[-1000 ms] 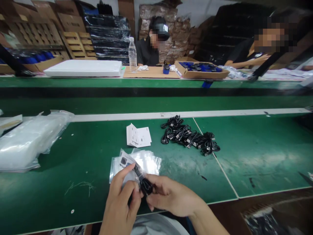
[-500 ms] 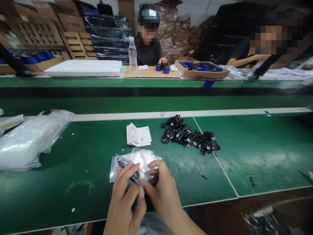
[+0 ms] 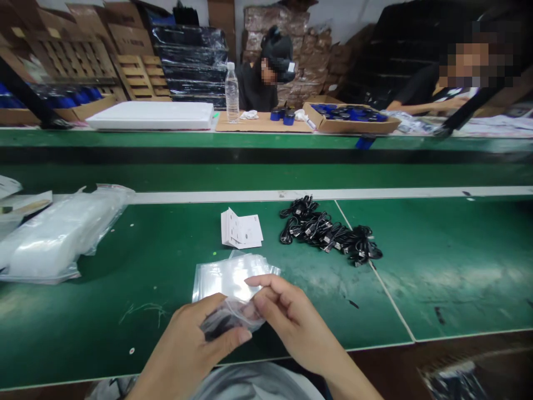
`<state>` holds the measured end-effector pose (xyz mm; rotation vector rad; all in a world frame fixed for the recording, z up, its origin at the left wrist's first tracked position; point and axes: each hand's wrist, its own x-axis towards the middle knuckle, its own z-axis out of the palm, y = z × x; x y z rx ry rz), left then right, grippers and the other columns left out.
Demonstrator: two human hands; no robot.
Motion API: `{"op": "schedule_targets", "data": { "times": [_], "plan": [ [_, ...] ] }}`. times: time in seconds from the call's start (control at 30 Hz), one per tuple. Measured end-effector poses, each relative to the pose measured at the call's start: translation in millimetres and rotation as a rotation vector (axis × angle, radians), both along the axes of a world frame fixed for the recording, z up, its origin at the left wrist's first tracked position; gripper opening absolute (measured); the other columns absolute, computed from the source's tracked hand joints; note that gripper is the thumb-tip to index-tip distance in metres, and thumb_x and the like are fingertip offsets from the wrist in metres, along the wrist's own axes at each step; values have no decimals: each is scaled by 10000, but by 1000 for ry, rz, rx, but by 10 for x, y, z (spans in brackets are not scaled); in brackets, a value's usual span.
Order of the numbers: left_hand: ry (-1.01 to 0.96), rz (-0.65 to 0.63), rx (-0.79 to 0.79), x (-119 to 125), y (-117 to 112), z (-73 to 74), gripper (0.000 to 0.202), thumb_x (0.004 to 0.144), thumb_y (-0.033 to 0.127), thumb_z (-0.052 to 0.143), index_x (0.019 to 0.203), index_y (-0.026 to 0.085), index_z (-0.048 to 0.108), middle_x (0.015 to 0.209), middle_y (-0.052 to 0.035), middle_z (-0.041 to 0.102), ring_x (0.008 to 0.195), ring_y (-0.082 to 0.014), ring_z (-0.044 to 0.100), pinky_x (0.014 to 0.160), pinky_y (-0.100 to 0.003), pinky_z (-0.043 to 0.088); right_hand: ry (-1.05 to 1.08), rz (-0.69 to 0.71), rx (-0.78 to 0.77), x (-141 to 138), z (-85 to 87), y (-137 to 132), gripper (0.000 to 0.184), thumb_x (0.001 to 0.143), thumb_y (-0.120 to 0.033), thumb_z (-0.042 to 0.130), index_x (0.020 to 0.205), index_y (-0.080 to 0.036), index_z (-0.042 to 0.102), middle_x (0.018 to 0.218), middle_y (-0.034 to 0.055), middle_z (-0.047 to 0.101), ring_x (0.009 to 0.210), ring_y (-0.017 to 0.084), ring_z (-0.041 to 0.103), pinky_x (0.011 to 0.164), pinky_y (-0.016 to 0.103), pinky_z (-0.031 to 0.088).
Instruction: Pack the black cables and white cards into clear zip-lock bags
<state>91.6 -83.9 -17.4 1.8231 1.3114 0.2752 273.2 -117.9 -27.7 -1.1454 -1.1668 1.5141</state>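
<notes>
Near the table's front edge, my left hand (image 3: 204, 333) is closed around a clear plastic bag (image 3: 233, 315) with something dark inside, likely a black cable by its look. My right hand (image 3: 287, 314) pinches the bag's right edge between thumb and fingers. Just beyond both hands lies a stack of flat clear bags (image 3: 225, 278), partly covered by my fingers. Behind that stack, folded white leaflets (image 3: 242, 229) sit on the green table. To their right is a pile of coiled black USB cables (image 3: 328, 230).
A large pack of clear bags (image 3: 54, 239) lies at the left. Across the raised green ledge (image 3: 166, 139) stand a water bottle (image 3: 232, 94), a white slab (image 3: 152, 115) and a carton of blue-and-black items (image 3: 347, 115). Two people sit behind it. Below the front edge, at right, is an open carton (image 3: 453, 372).
My left hand has turned and wrapped round the bag, which is lower and nearer to me. My right hand keeps to its right edge. The view has shifted slightly left.
</notes>
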Motion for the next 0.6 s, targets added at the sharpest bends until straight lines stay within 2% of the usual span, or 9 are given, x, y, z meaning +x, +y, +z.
{"op": "schedule_targets", "data": {
  "times": [0.03,0.1,0.17,0.23,0.4,0.6],
  "plan": [
    [-54,38,-31,13,-2,-17,214,766,425,585,791,224,653,668,15,676,594,-162,605,522,-224,455,17,-18,-11,0,-13,-7,260,846,-250,556,1098,-187,535,799,8,615,767,142,591,720,280,464],
    [-154,94,-76,39,-17,-58,262,784,437,559,739,198,658,662,1,662,609,-154,591,540,-213,443,-15,-36,-32,-2,-43,-12,252,769,-264,654,997,-181,587,825,18,615,755,147,569,703,275,451],
    [-238,144,-104,64,-46,-90,289,785,437,559,664,190,646,612,10,624,589,-140,553,539,-204,419,-78,-58,-65,-8,-72,-6,136,731,-260,683,803,-166,617,719,3,593,664,134,534,632,255,427],
    [-307,227,-111,83,-83,-110,294,786,440,556,649,193,636,587,20,595,575,-132,518,536,-204,402,-118,-98,-94,-15,-92,4,160,752,-276,650,660,-165,579,593,-24,531,573,116,479,561,240,386],
    [-365,429,-61,75,-137,-122,260,801,454,537,736,212,607,621,42,567,565,-110,460,519,-191,363,-240,-137,-29,-14,-86,18,137,814,-230,549,690,-174,565,623,-22,538,611,127,488,590,241,377],
    [-384,463,13,64,-131,-97,230,797,427,551,737,213,608,631,45,545,541,-97,429,491,-184,349,-483,-132,182,-4,-76,7,152,855,-151,480,717,-190,530,699,-23,533,666,125,488,619,227,357]
  ]
}}
